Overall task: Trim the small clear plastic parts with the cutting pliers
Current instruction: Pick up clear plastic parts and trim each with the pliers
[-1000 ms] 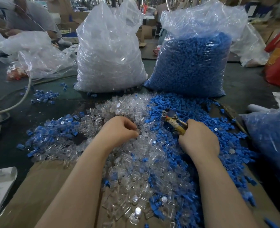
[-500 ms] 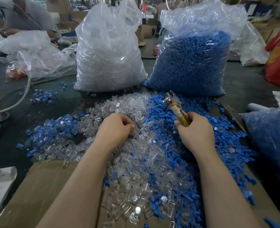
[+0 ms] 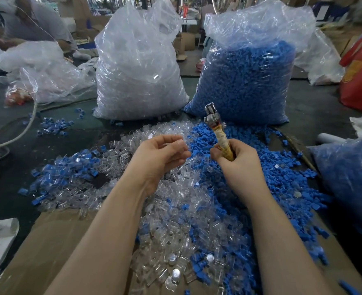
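Right hand (image 3: 237,160) fingers clamped on upright cutting pliers (image 3: 217,130); left hand (image 3: 161,154) fingers loosely curled, contents unclear; large clear parts pile (image 3: 175,209) apparently remains untrimmed

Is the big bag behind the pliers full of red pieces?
No, the big bag standing behind the cutting pliers is filled with blue plastic pieces, not red ones.

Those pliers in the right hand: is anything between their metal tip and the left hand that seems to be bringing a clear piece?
Nothing visible. The cutting pliers point upward from the right hand, and only open air separates them from the left hand, raised above the pile of clear parts. Whether its fingers hold a piece is unclear.
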{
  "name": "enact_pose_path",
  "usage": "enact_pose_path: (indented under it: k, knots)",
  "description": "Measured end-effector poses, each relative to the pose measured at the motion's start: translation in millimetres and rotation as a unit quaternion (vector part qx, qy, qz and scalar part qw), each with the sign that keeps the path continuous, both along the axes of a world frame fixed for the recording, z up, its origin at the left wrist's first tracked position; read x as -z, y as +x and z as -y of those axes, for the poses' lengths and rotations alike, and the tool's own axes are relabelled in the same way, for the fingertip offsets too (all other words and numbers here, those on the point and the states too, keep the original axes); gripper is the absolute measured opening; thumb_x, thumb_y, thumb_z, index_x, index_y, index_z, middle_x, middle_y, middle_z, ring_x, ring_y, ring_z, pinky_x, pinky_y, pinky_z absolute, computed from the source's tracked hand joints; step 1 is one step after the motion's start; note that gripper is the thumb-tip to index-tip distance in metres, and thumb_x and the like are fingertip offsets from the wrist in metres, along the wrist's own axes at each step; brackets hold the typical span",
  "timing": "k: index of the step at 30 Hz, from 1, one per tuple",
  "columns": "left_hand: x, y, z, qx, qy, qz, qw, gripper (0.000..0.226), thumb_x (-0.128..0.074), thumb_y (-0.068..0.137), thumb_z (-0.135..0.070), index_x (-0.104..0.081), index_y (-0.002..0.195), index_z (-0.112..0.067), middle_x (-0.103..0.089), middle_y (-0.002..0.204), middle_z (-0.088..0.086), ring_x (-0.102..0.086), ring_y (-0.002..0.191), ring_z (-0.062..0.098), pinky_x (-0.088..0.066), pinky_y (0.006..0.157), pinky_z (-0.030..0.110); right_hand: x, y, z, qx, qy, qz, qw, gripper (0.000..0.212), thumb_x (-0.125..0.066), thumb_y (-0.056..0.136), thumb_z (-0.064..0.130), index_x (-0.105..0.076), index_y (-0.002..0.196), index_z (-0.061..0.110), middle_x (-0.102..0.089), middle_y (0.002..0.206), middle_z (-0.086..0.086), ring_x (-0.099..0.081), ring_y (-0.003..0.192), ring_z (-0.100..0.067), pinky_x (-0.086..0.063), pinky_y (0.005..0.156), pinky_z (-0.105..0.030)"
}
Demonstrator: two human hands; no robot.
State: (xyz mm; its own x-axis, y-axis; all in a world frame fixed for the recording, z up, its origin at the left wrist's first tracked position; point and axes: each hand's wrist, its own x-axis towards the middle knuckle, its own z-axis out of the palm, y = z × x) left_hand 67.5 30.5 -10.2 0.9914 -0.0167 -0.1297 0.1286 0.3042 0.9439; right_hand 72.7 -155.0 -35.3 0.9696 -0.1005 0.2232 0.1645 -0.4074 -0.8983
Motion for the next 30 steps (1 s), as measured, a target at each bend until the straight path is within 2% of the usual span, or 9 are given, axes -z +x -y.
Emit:
enact_pose_path:
  k: [3, 7, 11, 16, 24, 30]
  knots:
    - [1.0, -1.5, 1.7, 0.019, 0.018, 0.018, 0.999, 0.036, -0.076, 0.064, -0.008, -0.070, 0.100, -0.007, -0.076, 0.085, 0.005, -0.073, 0.082, 0.017, -0.057, 0.071, 0.021, -0.5, -1.3, -2.3, -0.018, 0.001, 0.016, 1.000, 0.016, -0.068, 0.091, 0.028, -0.062, 0.083, 0.015, -0.045, 0.055, 0.010, -0.036, 0.047, -0.004, -0.032, 0.046, -0.017]
    - [3.3, -0.5, 3.9, 0.006, 0.061, 0.023, 0.998, 0.023, -0.074, 0.073, 0.000, -0.074, 0.093, -0.011, -0.075, 0.081, 0.005, -0.074, 0.083, 0.017, -0.057, 0.071, 0.021, -2.2, -2.6, -5.3, -0.037, 0.008, 0.029, 0.999, 0.018, -0.068, 0.091, 0.030, -0.062, 0.085, 0.014, -0.044, 0.058, 0.008, -0.035, 0.049, -0.004, -0.033, 0.047, -0.016]
    - [2.6, -1.3, 5.6, 0.001, 0.031, 0.017, 0.999, 0.037, -0.075, 0.067, -0.002, -0.065, 0.103, -0.004, -0.076, 0.085, 0.011, -0.074, 0.081, 0.019, -0.058, 0.067, 0.021, -3.7, -5.0, -8.3, -0.051, 0.027, 0.044, 0.997, 0.019, -0.069, 0.091, 0.028, -0.061, 0.085, 0.013, -0.043, 0.055, 0.011, -0.033, 0.048, -0.004, -0.032, 0.046, -0.015]
    - [2.3, -3.7, 7.1, -0.006, 0.076, 0.044, 0.996, 0.020, -0.067, 0.084, 0.008, -0.069, 0.098, -0.006, -0.076, 0.081, 0.008, -0.074, 0.081, 0.017, -0.058, 0.069, 0.020, -5.2, -5.8, -9.0, -0.052, 0.038, 0.055, 0.996, 0.016, -0.068, 0.092, 0.026, -0.061, 0.084, 0.014, -0.046, 0.052, 0.017, -0.035, 0.048, -0.003, -0.033, 0.047, -0.014]
    - [0.1, -4.0, 10.2, 0.031, 0.071, 0.056, 0.995, 0.016, -0.059, 0.093, 0.000, -0.070, 0.104, -0.004, -0.074, 0.080, 0.005, -0.070, 0.073, 0.011, -0.057, 0.070, 0.020, -6.5, -7.2, -8.8, -0.064, 0.038, 0.069, 0.995, 0.014, -0.069, 0.091, 0.024, -0.060, 0.082, 0.018, -0.048, 0.053, 0.017, -0.036, 0.047, -0.002, -0.033, 0.047, -0.012]
    - [0.4, -4.8, 12.1, 0.047, 0.088, 0.058, 0.993, 0.019, -0.057, 0.095, 0.000, -0.071, 0.106, -0.004, -0.074, 0.089, 0.011, -0.070, 0.076, 0.012, -0.056, 0.072, 0.020, -5.3, -5.9, -11.1, -0.072, 0.024, 0.068, 0.995, 0.013, -0.069, 0.091, 0.024, -0.061, 0.082, 0.023, -0.054, 0.057, 0.021, -0.043, 0.050, -0.001, -0.034, 0.049, -0.012]
